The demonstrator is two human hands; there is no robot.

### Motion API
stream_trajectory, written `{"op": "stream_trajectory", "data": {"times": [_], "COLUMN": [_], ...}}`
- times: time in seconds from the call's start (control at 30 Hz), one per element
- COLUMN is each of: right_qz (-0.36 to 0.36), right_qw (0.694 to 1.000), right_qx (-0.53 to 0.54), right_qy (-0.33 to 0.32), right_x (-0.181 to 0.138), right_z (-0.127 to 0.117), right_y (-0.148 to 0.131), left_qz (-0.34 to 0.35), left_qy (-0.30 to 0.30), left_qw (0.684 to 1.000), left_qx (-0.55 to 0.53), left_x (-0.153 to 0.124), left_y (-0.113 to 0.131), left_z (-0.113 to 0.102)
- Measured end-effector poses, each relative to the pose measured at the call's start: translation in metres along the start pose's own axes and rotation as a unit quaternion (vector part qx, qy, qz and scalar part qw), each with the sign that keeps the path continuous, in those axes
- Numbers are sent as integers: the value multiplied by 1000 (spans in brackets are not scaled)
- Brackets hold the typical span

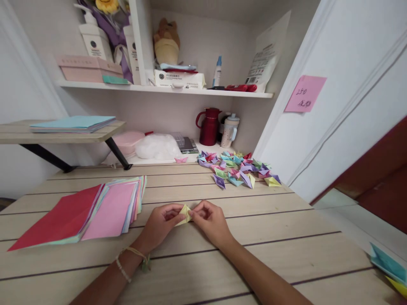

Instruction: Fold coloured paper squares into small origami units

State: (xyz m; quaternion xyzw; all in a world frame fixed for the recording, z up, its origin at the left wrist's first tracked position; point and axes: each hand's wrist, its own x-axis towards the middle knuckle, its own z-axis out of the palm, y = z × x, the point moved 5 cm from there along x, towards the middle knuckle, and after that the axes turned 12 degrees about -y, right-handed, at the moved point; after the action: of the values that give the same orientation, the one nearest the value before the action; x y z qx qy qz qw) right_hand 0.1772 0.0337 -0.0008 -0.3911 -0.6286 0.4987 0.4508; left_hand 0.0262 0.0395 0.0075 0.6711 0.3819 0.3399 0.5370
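A small piece of folded yellow paper (183, 216) is held up between both hands above the middle of the table. My left hand (162, 224) pinches its left side between thumb and fingers, and bracelets circle that wrist. Its right edge is gripped by my right hand (210, 220), thumb against the paper and fingers curled. The fingers hide part of the folds. Beyond the hands to the right lies a pile of folded paper boats (235, 167) in several colours. On the left are stacks of red paper (63, 216) and pink paper (110, 207).
A small raised shelf (9, 133) on black legs bears blue paper (74, 122) at left. Behind the table stand a red jug (210, 127) and a tumbler (229, 131). More folded paper (388, 264) shows at the right edge. A pink note (305, 93) is on the wall.
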Motion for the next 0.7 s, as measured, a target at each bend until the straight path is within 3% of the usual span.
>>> {"op": "stream_trajectory", "data": {"times": [0.2,0.33,0.57,0.7], "right_qz": [-9,-21,-54,-61], "right_qw": [999,999,998,996], "right_qx": [31,20,-12,-63], "right_qy": [22,33,-14,-2], "right_x": [2,2,0,-2], "right_z": [-4,-5,2,1], "right_y": [6,6,-7,-12], "left_qz": [-2,26,18,37], "left_qy": [-38,-69,0,35], "left_qw": [994,992,1000,993], "left_qx": [-103,-101,22,104], "left_x": [0,1,0,-2], "left_y": [1,-1,4,10], "left_z": [-1,4,0,-5]}}
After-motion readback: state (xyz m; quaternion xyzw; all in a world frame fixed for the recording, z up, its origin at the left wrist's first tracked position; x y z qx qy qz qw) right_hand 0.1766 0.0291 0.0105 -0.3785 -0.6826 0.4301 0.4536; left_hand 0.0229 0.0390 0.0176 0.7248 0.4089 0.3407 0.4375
